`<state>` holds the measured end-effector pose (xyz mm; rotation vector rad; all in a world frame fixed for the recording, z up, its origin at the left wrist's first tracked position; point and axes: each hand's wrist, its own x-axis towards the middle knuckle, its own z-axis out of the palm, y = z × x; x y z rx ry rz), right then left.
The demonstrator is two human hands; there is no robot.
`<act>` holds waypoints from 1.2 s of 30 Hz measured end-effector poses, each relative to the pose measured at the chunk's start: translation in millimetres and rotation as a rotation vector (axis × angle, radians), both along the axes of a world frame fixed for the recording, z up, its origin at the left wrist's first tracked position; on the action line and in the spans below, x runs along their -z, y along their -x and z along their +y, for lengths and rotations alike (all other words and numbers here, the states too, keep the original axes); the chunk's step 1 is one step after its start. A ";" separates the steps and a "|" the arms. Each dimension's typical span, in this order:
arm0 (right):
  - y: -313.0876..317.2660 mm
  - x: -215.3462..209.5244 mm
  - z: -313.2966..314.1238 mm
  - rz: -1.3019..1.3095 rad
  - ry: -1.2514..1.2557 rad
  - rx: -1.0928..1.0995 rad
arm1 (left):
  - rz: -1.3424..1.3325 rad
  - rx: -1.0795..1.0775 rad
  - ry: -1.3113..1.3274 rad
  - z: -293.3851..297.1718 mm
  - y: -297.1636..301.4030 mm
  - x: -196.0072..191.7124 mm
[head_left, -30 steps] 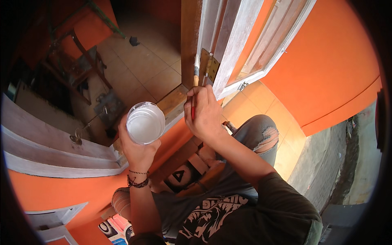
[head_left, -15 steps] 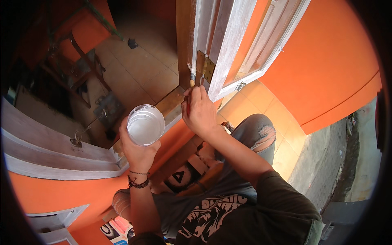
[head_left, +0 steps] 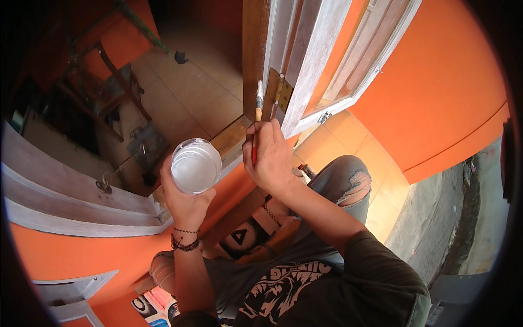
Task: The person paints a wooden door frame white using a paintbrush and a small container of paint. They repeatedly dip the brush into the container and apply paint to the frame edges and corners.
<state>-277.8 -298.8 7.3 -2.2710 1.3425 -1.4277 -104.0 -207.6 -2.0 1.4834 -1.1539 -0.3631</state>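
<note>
A clear cup of white paint point(head_left: 197, 168) rests in my left hand point(head_left: 186, 206), whose fingers curl round its side. My right hand point(head_left: 268, 155) is closed on the handle of a slim paintbrush point(head_left: 258, 106); the handle's red end shows below the fingers. White-tipped bristles point up against the edge of the door frame point(head_left: 252, 65), just left of a brass hinge point(head_left: 282, 92). Whether the bristles touch the wood I cannot tell. Right of the hinge stands an open, whitish-painted door leaf point(head_left: 318, 60).
A whitish window frame point(head_left: 81, 210) with a metal hook point(head_left: 103, 184) lies to the left. Inside the dim room stand a wooden chair point(head_left: 111, 82) and a tiled floor point(head_left: 174, 103). An orange wall point(head_left: 436, 82) rises at right. A painted box point(head_left: 152, 305) sits low at left.
The brush has tilted more upright, its bristles now pointing straight up along the frame. The view has shifted slightly, and the cup stays in my left hand.
</note>
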 end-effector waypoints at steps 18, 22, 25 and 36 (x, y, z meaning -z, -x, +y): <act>18.2 5.6 1.9 -0.005 -0.021 -0.043 | 0.001 0.028 0.009 1.8 -1.3 -3.0; 14.6 -15.2 -5.7 -0.085 0.185 -0.016 | -0.013 0.003 0.018 0.5 -0.3 1.1; 14.6 -3.6 -19.9 -0.055 0.110 -0.008 | 0.003 0.017 -0.008 0.6 0.8 -1.6; 24.6 4.5 -17.5 0.010 0.039 -0.026 | 0.038 0.035 -0.010 -1.8 1.2 1.4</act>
